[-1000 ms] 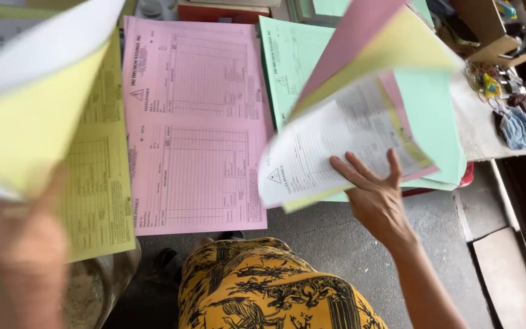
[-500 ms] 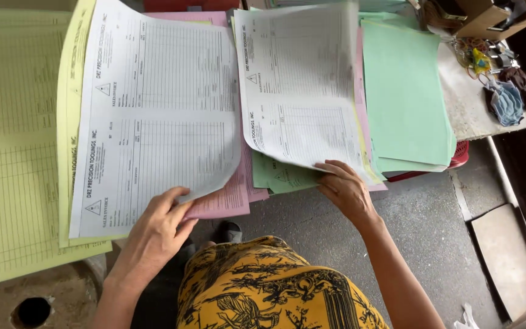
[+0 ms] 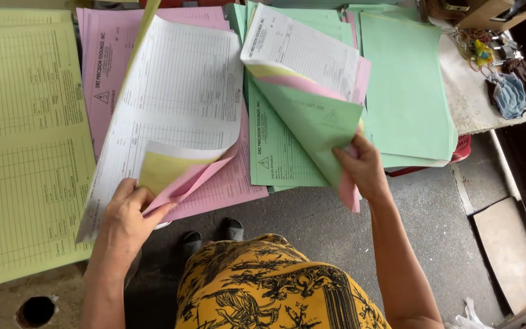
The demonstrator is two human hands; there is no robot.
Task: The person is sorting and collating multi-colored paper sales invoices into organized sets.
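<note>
My left hand [image 3: 126, 216] grips the lower edge of a white printed form [image 3: 178, 103], with a yellow and a pink sheet curling up under it. This set lies over a pink stack [image 3: 101, 67]. My right hand [image 3: 360, 164] pinches a lifted bundle of sheets [image 3: 312, 91]: white on top, then yellow, pink and a green one folding down toward me. Under that bundle lies a green form stack [image 3: 278, 152] on the table.
A big yellow form stack [image 3: 22, 140] fills the left. A plain green stack [image 3: 406, 91] lies right, beside a grey table end [image 3: 476, 97] with cloths and small clutter. Concrete floor [image 3: 433, 225], my feet and a yellow patterned garment are below.
My right hand has lifted its bundle so the sheets fan apart and the green one folds down. My left hand has slid to the white form's bottom edge, curling the yellow and pink sheets.
</note>
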